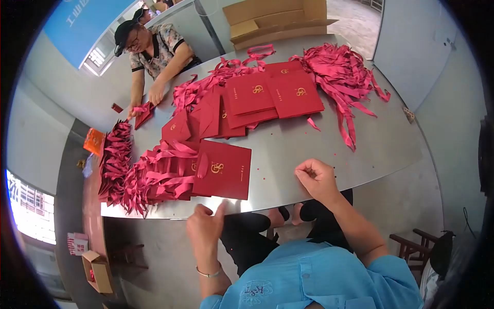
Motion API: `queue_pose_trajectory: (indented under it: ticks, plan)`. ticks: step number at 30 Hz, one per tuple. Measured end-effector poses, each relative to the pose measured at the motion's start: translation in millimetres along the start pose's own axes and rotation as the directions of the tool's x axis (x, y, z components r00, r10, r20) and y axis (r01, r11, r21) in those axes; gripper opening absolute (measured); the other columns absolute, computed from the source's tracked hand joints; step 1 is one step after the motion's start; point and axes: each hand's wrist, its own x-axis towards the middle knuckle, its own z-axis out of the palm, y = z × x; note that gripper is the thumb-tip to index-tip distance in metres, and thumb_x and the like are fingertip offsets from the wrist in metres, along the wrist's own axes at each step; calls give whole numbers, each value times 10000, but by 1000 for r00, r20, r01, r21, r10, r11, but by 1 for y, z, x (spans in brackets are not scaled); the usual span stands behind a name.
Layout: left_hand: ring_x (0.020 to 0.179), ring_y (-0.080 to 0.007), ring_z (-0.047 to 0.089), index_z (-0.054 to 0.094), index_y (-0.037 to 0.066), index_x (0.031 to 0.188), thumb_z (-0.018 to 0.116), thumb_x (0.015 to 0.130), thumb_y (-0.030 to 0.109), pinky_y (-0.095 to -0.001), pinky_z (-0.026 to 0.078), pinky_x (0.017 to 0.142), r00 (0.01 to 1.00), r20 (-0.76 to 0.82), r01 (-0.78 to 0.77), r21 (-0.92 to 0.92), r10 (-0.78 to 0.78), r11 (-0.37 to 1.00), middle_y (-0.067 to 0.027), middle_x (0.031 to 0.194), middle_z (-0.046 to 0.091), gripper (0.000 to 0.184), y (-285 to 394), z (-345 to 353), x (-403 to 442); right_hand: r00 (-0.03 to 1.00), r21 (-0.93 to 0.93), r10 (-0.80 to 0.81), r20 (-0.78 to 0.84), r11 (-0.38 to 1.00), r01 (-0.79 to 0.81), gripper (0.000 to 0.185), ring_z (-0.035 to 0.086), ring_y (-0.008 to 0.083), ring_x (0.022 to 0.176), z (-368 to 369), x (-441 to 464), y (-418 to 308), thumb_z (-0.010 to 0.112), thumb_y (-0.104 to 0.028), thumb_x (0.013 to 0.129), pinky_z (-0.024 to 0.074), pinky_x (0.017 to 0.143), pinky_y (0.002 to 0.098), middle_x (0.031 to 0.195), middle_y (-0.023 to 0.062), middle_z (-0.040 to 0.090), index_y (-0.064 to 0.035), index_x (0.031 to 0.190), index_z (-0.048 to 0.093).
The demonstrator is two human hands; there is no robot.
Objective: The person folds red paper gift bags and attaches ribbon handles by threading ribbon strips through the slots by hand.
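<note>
Left hand (205,224): grip partly open, thumb raised and apart from the curled fingers, nothing seen between them; it sits at the near edge of the counter (381,136), just below the closest red bag (234,180), contact not clear. Right hand (316,177): grip mostly curled in, fingertips near the thumb, over the bare metal right of that bag; cannot tell whether the tips meet or pinch anything small. The bag lies flat at the front of the counter, squarish, deep red, with a gold emblem (218,169) and a pink ribbon loop (204,165) across its left part. It overlaps a row of ribboned bags (159,172) to its left. Beyond it: stacked red bags (296,95), and at far right a loose heap of pink ribbons (337,64). Across the counter, a co-worker (159,49) in a dark cap handles a red piece (144,116).
</note>
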Motion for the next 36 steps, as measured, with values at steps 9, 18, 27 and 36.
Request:
queue_pose_trajectory:
  ticks: [9, 18, 27, 36]
  plan:
    - [1147, -357, 537, 585, 1, 1067, 690, 787, 179, -452, 395, 1001, 585, -173, -807, -27, 792, 590, -211, 1184, 582, 347, 76, 55, 31, 992, -6, 122, -12, 992, -122, 58, 634, 121, 689, -7, 17, 3, 657, -3, 818, 501, 628, 245, 794, 54, 679, 6, 875, 656]
    - [1252, -368, 467, 601, -23, 1073, 646, 815, 250, -466, 290, 1104, 719, -131, -671, 125, 682, 731, -233, 1291, 537, 377, 60, 77, 73, 934, -799, -353, 51, 546, 250, 615, 398, 411, 1290, -24, 114, -17, 778, -288, 723, 349, 1066, 469, 1373, 269, 434, 3, 1211, 542]
    - [1105, -352, 569, 622, -4, 1003, 702, 760, 235, -446, 394, 1010, 657, -108, -742, 80, 746, 666, -234, 1144, 601, 350, 134, 70, 81, 981, -903, -182, 72, 405, 142, 596, 487, 387, 1182, 24, 153, -6, 704, -429, 778, 415, 967, 493, 1227, 236, 530, 35, 1129, 576]
    - [754, -361, 649, 629, 30, 867, 686, 785, 185, -439, 522, 712, 630, -223, -772, -284, 744, 568, -176, 820, 652, 184, 145, 102, 93, 844, -934, -505, 181, 180, 308, 166, 637, 335, 793, -35, 162, -43, 562, -135, 888, 521, 708, 389, 837, 156, 642, 10, 957, 605]
